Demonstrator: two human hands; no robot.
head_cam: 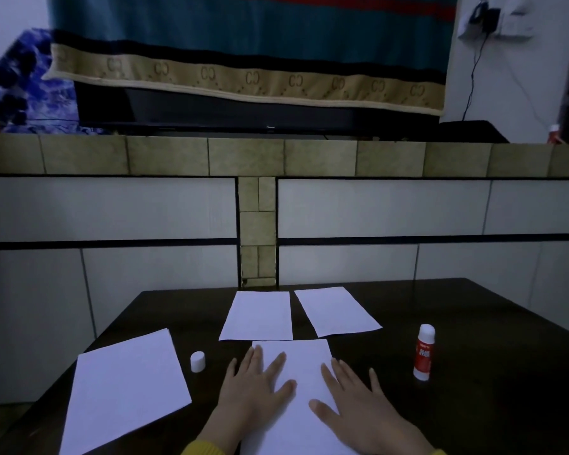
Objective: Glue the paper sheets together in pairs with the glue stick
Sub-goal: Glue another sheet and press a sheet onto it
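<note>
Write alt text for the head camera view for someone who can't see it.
Both hands, left hand and right hand, press flat on a white sheet on a dark table. Three more sheets lie around it, a white cap to the left and an upright uncapped glue stick to the right.

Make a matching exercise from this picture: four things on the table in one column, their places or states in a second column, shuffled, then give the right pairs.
Things:
1. glue stick
2. white cap
3. near sheet
4. left sheet

Places or states:
A. lies alone at the table's left side, untouched
B. stands upright, uncapped, to the right of the right hand
C. pressed flat under both open hands
D. stands between the left sheet and the left hand

Pairs: 1-B, 2-D, 3-C, 4-A
</note>
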